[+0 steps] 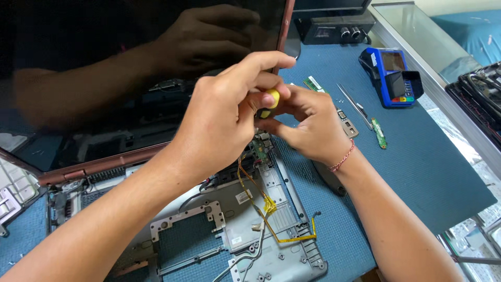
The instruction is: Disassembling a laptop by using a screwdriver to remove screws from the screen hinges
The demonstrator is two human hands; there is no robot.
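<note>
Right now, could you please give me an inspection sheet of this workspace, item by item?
Surface: blue mat on a glass-edged bench.
Job's things: opened laptop base with its metal frame exposed; dark screen tilted up behind it; yellow-handled screwdriver held over the base's rear corner.
Clutter: blue handheld card terminal, tweezers, small green circuit strip, memory module.
Grippers: left hand and right hand both closed around the screwdriver.
Cables: yellow flat cable and grey wires running loose across the base.
Surroundings: black device with knobs behind; dark parts on the right.
</note>
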